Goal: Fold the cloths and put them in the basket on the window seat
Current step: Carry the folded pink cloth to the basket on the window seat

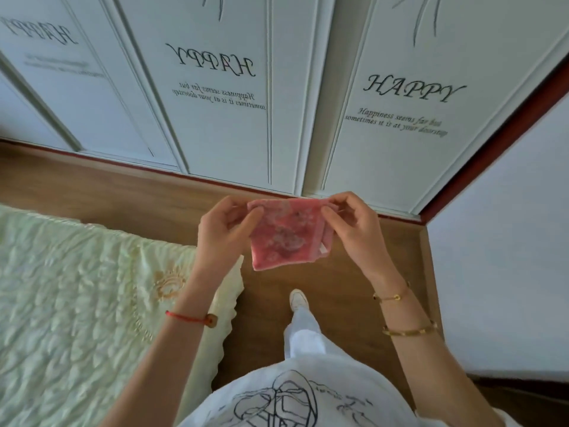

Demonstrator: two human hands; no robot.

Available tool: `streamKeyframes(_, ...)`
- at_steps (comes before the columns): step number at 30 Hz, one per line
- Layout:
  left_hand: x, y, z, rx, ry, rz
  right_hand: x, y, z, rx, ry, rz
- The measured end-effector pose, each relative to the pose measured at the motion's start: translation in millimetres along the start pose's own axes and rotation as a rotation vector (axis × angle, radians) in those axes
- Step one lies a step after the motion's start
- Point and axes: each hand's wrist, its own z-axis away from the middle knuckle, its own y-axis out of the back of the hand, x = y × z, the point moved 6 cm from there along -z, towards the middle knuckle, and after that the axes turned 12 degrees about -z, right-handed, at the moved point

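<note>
I have the pink cloth (pixel 286 238) up in the air between both hands, above the wooden floor (pixel 338 303) and just beside the corner of the bed (pixel 92 288); nothing else carries it. My left hand (pixel 226 232) pinches its top left corner and my right hand (pixel 354 232) the top right, fingers (pixel 334 215) curled closed on the fabric. It hangs doubled into a small square, with layers showing at the right edge. I judge it light, limp and easy to grip. It will sag wherever unsupported, so corners and the folded edge are the places to hold. No basket is in view.
</note>
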Motion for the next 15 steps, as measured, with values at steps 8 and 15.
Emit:
streamKeyframes(8, 1, -6, -163, 0.196, 0.054, 0.034, 5, -30, -216, -0.179, -0.033, -0.019)
streamKeyframes(15, -33, 49, -261, 0.43, 0.13, 0.059, 24, -137, -354, -0.421, -0.034, -0.034)
